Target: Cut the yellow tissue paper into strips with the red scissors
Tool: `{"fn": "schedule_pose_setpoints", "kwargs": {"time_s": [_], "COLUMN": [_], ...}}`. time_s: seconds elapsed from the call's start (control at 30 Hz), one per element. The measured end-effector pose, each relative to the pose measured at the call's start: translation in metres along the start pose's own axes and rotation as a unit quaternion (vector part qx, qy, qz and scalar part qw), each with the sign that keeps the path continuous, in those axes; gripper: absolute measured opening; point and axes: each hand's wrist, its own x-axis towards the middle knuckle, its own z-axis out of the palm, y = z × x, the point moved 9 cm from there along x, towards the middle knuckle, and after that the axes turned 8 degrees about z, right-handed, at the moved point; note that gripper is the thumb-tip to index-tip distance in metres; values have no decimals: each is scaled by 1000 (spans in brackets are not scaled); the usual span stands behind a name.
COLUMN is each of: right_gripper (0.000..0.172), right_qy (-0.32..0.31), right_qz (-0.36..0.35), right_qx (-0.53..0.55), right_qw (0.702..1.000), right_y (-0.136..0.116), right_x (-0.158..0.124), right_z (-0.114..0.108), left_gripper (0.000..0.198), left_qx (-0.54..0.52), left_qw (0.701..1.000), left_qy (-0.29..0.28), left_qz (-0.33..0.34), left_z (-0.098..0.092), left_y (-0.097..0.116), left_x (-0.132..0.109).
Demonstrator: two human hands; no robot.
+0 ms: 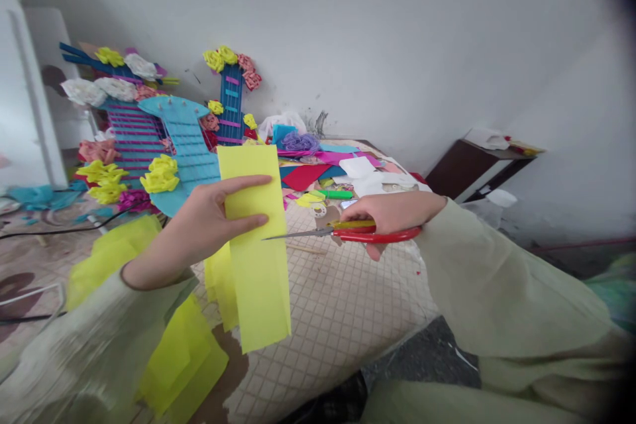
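My left hand [206,218] is closed on a long folded strip of yellow paper [263,285], with the thumb and forefinger lying across its front. The strip hangs upright above the table. My right hand [382,215] grips a pair of scissors [372,236] with red handles, one part yellowish. Their blades [298,234] point left and overlap the strip's middle, just below my left thumb. Whether the blades touch the paper I cannot tell. More yellow paper [183,358] lies beneath and beside my left forearm.
Blue card shapes with strings [183,139] and paper flowers [159,174] stand at the left against the wall. Purple yarn [301,142], coloured paper scraps [304,177], white paper [365,172] and a green marker [338,195] lie on the table [342,305]. A dark cabinet [457,169] stands right.
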Motion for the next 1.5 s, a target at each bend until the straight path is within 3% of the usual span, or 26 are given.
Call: {"fn": "schedule_pose_setpoints", "kwargs": {"time_s": [0.3,0.7,0.9,1.2,1.5], "right_gripper": [22,22,7,12,23], "right_qy": [-2,-1,-14,13,-9], "right_qz": [2,-4,-27,-16,12], "right_qx": [13,12,29,9,7], "right_qw": [1000,1000,999,1000,1000], "right_y": [1,1,0,2,8], "right_x": [1,2,1,2,-5], "right_z": [0,2,3,-1,1], "left_gripper": [48,52,51,51,54], "left_qx": [1,-59,-61,-61,-67], "left_qw": [1000,998,998,998,997], "left_qy": [-2,-11,-8,-11,-17], "left_qz": [2,-15,-19,-23,-35], "left_z": [0,4,5,6,7], "left_y": [3,-2,-5,-6,-10], "left_x": [1,0,-1,-1,1]}}
